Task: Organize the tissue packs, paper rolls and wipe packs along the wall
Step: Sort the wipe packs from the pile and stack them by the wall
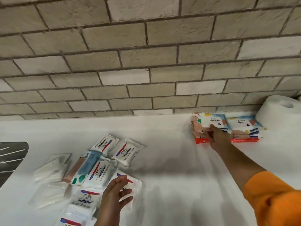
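Top wipe pack (210,121), colourful w/ a white label, sits on a stack (199,139) at far right, close to the wall (146,54). Its near edge is pinched by the right hand (214,137), fingers curled onto it. Just right of it, touching, is a second stack (242,127) of same-type packs. Past that, an upright paper roll (276,115) stands against the wall. Both stacks rest on the white counter (171,160).

Step in hand, I'd judge: seating this pack on the pile. To do it well:
- Square its edges w/ the packs below, label up, long side parallel to the wall.
- Slide it back so nothing overhangs.
- Soft packs slip, so press it flat before letting go.
- Don't shove the neighbour stack into the roll.

Near left: loose Dove packs (127,151) lie at odd angles, w/ one more colourful pack (81,170) among them & clear tissue packs (52,167) left of those. The left hand (116,194) hovers over a Dove pack, fingers loose & spread, gripping nothing; can't tell if it touches. Sink (11,154) at the far-left edge.
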